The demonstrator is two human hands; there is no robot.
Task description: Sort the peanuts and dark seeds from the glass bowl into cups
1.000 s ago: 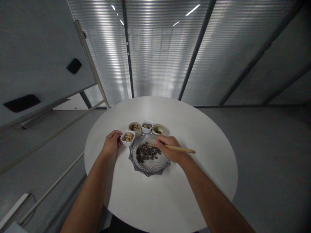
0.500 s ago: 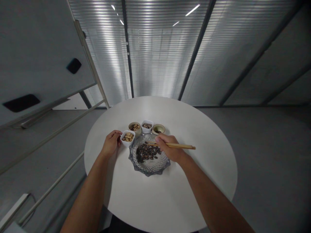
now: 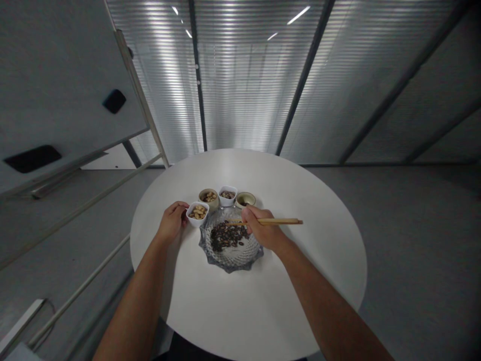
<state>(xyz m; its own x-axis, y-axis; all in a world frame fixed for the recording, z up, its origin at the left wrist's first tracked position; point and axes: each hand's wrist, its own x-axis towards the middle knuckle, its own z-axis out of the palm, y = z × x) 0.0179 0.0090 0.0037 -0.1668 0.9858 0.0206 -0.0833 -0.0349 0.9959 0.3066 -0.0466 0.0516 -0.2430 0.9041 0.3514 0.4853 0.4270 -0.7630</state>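
Swung level since the earlier view, wooden chopsticks (image 3: 280, 221) sit pinched in the fingers of my right hand (image 3: 265, 230), above dark seeds (image 3: 225, 236) in a scalloped glass dish (image 3: 225, 263). My left hand (image 3: 173, 221) curls against a white square bowl (image 3: 197, 212) of peanuts, all well inside the edge of the round white table (image 3: 300, 281).

My feed runs dim: glare streaks down the ribbed panels (image 3: 240, 85), corners fall dark, and the wide lens bows the edges.
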